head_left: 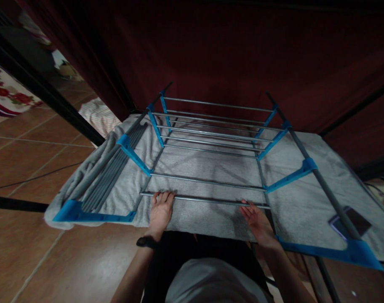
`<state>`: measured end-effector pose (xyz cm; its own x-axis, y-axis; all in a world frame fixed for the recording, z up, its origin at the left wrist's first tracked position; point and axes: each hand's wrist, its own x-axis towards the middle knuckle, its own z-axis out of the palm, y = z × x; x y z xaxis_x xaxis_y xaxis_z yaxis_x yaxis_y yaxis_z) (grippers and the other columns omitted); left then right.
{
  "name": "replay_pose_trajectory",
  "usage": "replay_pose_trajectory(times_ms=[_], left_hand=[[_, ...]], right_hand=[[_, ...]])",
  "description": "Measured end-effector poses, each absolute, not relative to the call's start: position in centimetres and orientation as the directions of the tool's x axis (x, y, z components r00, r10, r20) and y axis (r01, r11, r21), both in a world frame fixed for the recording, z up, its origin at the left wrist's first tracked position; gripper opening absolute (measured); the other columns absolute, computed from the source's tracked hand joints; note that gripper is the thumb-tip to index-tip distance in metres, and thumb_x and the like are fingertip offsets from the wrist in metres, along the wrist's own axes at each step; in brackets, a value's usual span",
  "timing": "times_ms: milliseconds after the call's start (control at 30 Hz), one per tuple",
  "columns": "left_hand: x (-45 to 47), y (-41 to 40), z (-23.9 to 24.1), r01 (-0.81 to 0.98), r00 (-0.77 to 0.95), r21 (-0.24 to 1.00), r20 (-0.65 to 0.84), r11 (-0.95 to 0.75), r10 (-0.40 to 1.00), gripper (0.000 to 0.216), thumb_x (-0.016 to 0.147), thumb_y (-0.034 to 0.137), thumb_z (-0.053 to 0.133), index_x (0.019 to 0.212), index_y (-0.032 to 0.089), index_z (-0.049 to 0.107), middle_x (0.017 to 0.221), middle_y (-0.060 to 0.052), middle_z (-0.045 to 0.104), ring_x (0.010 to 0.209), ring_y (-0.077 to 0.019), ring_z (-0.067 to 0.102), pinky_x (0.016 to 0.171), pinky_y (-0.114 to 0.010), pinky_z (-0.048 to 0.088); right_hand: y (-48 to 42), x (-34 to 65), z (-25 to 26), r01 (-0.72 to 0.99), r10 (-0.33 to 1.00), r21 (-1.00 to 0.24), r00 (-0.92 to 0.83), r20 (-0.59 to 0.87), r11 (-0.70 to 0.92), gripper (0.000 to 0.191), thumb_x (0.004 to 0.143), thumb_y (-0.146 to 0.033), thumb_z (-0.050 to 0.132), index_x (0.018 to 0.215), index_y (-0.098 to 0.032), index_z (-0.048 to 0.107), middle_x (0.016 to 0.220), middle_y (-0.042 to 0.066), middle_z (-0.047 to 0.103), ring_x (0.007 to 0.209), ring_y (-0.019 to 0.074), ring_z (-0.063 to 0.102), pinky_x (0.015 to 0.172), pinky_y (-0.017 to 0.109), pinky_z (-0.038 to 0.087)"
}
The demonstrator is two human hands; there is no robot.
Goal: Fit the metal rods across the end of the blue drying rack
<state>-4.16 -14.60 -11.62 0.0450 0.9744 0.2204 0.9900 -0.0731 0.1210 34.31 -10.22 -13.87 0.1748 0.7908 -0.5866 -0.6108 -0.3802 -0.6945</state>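
A rack of grey metal tubes and blue plastic brackets (294,176) lies on a grey blanket (207,166). Its nearest metal rod (207,200) runs across in front of me between two dark side tubes. My left hand (161,210), back upward, has its fingers curled over this rod near its left end. Near the right end, my right hand (257,221) is turned partly palm up, fingers and thumb closed about the same rod. Further back, several more rods (211,134) span the rack between the upright brackets.
Several loose grey tubes (113,172) lie side by side on the left of the blanket. A phone (353,222) rests at right, partly behind a rack tube. A dark red curtain (217,54) hangs behind; the tiled floor (75,256) lies below left, crossed by black bars.
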Motion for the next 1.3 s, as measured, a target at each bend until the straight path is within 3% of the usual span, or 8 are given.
replay_pose_trajectory(times_ms=[267,633,1033,1300], left_hand=[[-4.2,-14.8,-13.0,0.996,0.033,0.07,0.259,-0.053,0.965,0.048,0.093,0.005,0.038,0.131,0.021,0.064,0.125,-0.012,0.071,0.117,-0.0281,0.062,0.116,-0.051,0.033],[-4.1,-14.9,-13.1,0.993,-0.034,0.121,0.295,-0.002,0.955,0.042,0.096,0.01,0.039,0.127,0.021,0.066,0.122,-0.013,0.072,0.115,-0.0289,0.063,0.114,-0.051,0.034],[-4.1,-15.1,-12.9,0.995,-0.021,0.102,0.309,-0.011,0.951,0.04,0.097,0.011,0.039,0.122,0.02,0.069,0.114,-0.012,0.073,0.108,-0.0284,0.064,0.11,-0.049,0.036],[-4.2,-15.1,-12.7,0.995,-0.013,0.101,0.306,-0.019,0.952,0.043,0.094,0.01,0.039,0.124,0.02,0.069,0.114,-0.012,0.073,0.11,-0.0283,0.063,0.111,-0.049,0.037]], right_hand=[[-10.6,34.0,-13.7,-0.61,0.815,-0.708,0.168,-0.555,-0.356,0.006,0.087,-0.024,0.073,0.093,-0.023,0.071,0.099,0.002,0.078,0.094,0.0152,0.074,0.092,0.03,0.062],[-10.3,34.1,-14.4,-0.66,0.777,-0.681,0.23,-0.586,-0.318,0.005,0.094,-0.03,0.067,0.09,-0.027,0.067,0.089,-0.003,0.076,0.081,0.0111,0.073,0.084,0.023,0.062],[-10.6,34.2,-14.4,-0.658,0.813,-0.688,0.196,-0.548,-0.305,0.004,0.093,-0.026,0.065,0.093,-0.026,0.069,0.106,0.0,0.077,0.103,0.0111,0.072,0.092,0.024,0.061],[-10.9,34.0,-14.4,-0.647,0.837,-0.711,0.203,-0.508,-0.275,0.003,0.089,-0.026,0.07,0.092,-0.024,0.071,0.106,0.001,0.078,0.103,0.0126,0.073,0.094,0.027,0.06]])
